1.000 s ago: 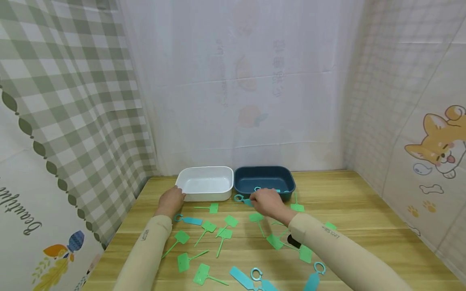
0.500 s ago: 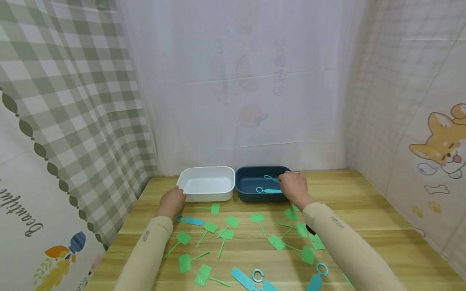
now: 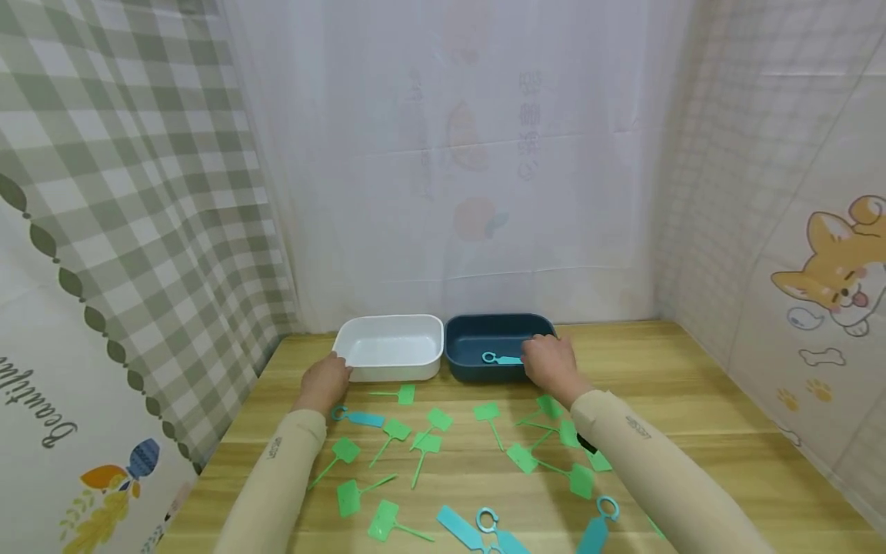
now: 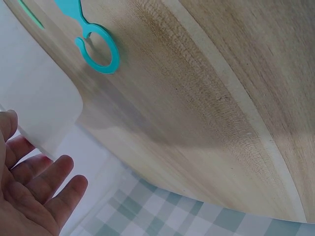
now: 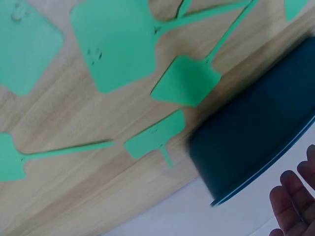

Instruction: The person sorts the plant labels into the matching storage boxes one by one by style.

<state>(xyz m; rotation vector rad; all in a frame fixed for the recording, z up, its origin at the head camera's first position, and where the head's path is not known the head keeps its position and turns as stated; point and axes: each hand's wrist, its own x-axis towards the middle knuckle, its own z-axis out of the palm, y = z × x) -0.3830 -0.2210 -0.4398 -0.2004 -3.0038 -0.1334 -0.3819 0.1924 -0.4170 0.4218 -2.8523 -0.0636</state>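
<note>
A white container [image 3: 391, 373] stands at the back left of the table, beside a dark blue container [image 3: 484, 373]. My left hand [image 3: 325, 381] grips the white container's front left corner. In the left wrist view, its thumb and fingers [image 4: 42, 179] bend round the rim. My right hand [image 3: 550, 363] reaches over the front right of the dark blue container. A blue ring-ended plant tag [image 3: 504, 359] lies inside, its flat end partly covered by this hand. The right wrist view shows fingertips [image 5: 290, 194] beyond the rim; I cannot tell whether they hold anything.
Several green plant labels [image 3: 385, 519] lie scattered across the wooden table [image 3: 657, 431]. More blue tags lie near the front, including a blue tag [image 3: 595, 535] at right. Another blue tag [image 3: 364, 419] lies by my left wrist. A white curtain [image 3: 471, 231] hangs behind.
My right hand has carried a blue tag from in front of the dark container up over it, then moved slightly left; that tag is now out of sight. The left hand stays on the white container.
</note>
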